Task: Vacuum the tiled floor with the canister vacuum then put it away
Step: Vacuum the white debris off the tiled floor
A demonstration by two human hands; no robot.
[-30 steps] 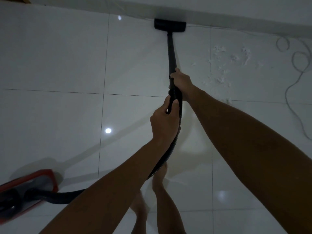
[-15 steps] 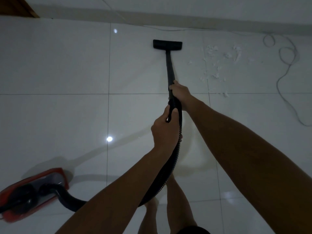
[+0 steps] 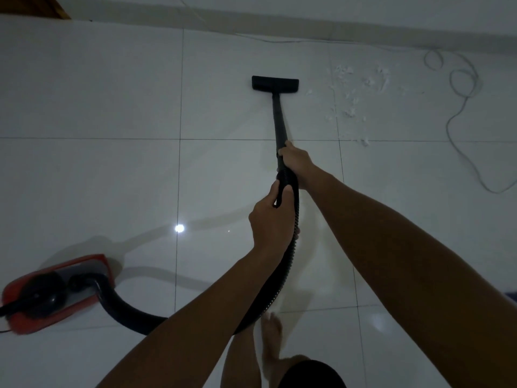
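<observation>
The black wand (image 3: pixel 279 121) is gripped by the right hand (image 3: pixel 296 162) and the ribbed hose (image 3: pixel 288 247) by the left hand (image 3: pixel 272 222) just behind, its floor head (image 3: pixel 275 84) ahead, while white debris (image 3: pixel 352 91), uncollected, is seen ahead-right, so vacuuming is judged unfinished and the red canister (image 3: pixel 56 292), behind-left, not stowed.

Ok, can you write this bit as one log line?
step: vacuuming | both hands grip wand | nozzle left of white scraps | canister behind-left
</observation>
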